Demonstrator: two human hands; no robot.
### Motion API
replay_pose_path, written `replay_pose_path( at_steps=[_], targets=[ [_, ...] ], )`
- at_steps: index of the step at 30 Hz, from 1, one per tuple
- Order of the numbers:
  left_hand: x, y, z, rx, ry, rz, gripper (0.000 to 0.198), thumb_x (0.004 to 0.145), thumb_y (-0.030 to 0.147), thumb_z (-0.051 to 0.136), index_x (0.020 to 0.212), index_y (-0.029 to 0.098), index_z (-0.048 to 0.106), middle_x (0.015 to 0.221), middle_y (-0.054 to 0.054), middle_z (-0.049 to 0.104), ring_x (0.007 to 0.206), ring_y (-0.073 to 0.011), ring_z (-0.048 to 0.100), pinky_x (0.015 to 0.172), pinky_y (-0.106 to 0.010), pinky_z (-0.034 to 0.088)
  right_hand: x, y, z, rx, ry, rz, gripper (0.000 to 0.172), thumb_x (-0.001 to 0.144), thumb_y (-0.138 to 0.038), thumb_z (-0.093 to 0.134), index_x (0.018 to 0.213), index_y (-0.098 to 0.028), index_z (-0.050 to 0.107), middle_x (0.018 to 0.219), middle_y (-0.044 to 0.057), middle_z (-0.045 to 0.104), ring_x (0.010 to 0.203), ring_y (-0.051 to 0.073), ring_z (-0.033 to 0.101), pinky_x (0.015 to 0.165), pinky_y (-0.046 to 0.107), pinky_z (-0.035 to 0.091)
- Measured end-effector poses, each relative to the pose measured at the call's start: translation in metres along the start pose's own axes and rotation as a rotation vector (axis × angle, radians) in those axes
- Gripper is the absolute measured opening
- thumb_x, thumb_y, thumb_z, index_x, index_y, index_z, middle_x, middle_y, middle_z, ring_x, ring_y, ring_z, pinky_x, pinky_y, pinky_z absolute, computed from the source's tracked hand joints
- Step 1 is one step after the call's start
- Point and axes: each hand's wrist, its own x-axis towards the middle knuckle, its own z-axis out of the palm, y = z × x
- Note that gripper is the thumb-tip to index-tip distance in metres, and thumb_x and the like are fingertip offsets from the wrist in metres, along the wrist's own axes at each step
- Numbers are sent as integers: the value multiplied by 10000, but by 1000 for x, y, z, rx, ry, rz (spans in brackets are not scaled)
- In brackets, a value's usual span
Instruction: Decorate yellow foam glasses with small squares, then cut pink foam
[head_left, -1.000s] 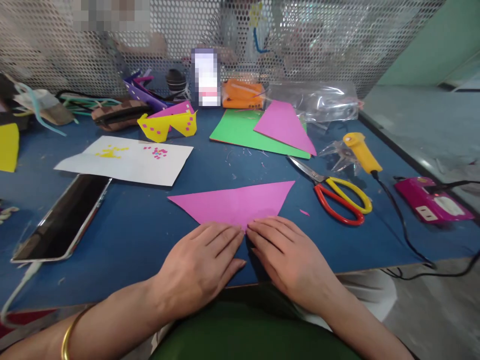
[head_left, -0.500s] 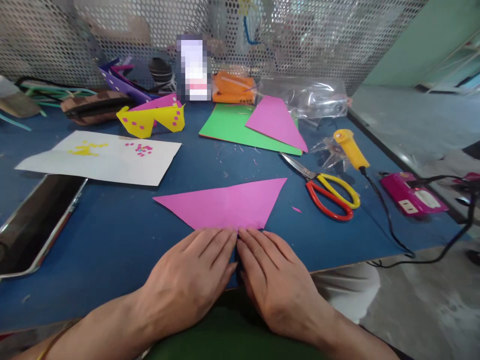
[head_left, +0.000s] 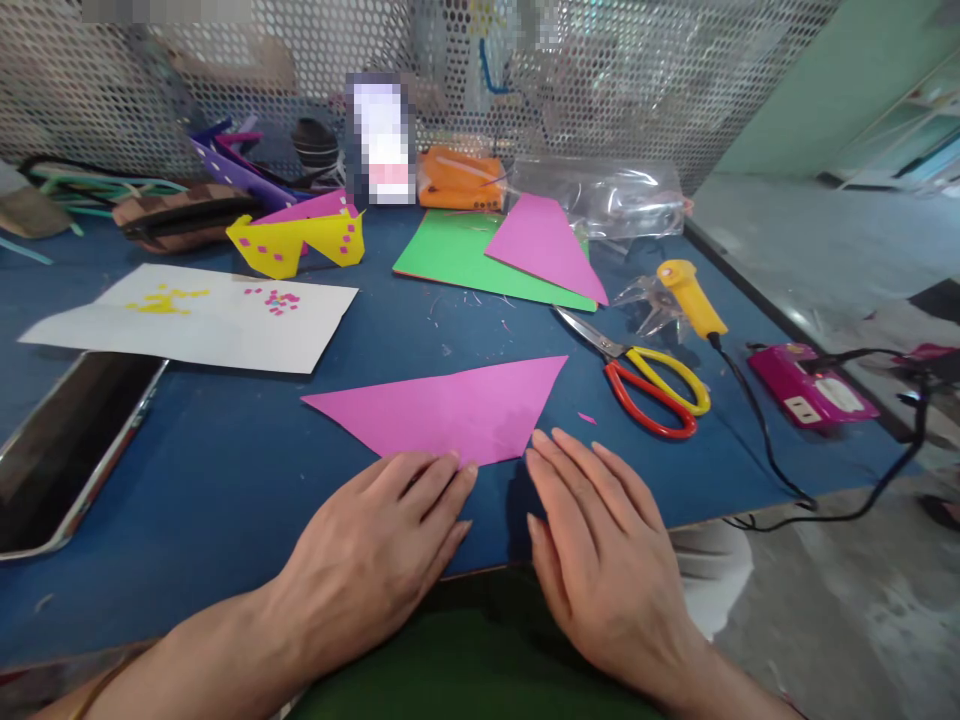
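Note:
A pink piece of paper (head_left: 442, 405) with slanted ends lies on the blue table in front of me. My left hand (head_left: 379, 540) rests with its fingers stretched out over the near edge of that paper. Just off the paper's lower right corner is my right hand (head_left: 600, 540), flat with its fingers extended and holding nothing. Scissors (head_left: 645, 375) with one red and one yellow handle lie to the right, beyond my right hand. A small pink scrap (head_left: 587, 418) sits between the paper and the scissors.
Green sheets (head_left: 450, 255) lie under another pink piece (head_left: 546, 240) farther back. A white sheet (head_left: 247, 335) with coloured bits and a yellow paper mask (head_left: 277, 245) are at left, near a phone (head_left: 67, 460). A yellow glue gun (head_left: 691, 298) and a pink power strip (head_left: 810, 385) stand right.
My right hand has slid right, off the pink paper's near edge and away from my left hand. My left hand has stayed on the edge. The whole view has shifted slightly.

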Motion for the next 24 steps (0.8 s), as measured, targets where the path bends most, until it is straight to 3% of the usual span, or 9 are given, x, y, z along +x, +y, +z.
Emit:
replay_pose_path(
  at_steps=[5, 11, 19, 24],
  targets=[
    [2, 1, -1, 29, 5, 33, 281, 923, 176, 495, 1056, 62, 715, 1011, -133, 737, 866, -275, 652, 756, -430, 569, 8, -5, 15, 128, -168, -198, 475, 937, -207, 453, 1342, 29, 524, 1387, 198, 566, 1305, 302, 505, 1094, 447, 405],
    [-5, 9, -7, 130, 7, -31, 307, 932, 192, 502, 1111, 32, 693, 1086, -142, 741, 969, -294, 661, 919, -492, 503, 9, -6, 19, 138, -190, -160, 477, 977, -245, 399, 1344, 35, 520, 1372, 205, 577, 1286, 308, 524, 1081, 479, 419],
    [-34, 7, -15, 131, 9, -153, 326, 918, 205, 513, 1146, 33, 670, 1157, -161, 722, 1071, -345, 647, 1017, -548, 397, 10, -4, 14, 169, -190, -154, 485, 975, -250, 418, 1352, 41, 509, 1362, 206, 587, 1276, 305, 535, 1084, 492, 406],
    [-32, 8, -10, 54, 44, -156, 419, 909, 262, 558, 1259, 36, 606, 1258, -150, 675, 1173, -326, 591, 1041, -491, 414, 11, -7, 13, 160, -176, -166, 484, 971, -265, 423, 1329, 42, 534, 1346, 215, 597, 1263, 312, 546, 1078, 497, 405]
  ],
)
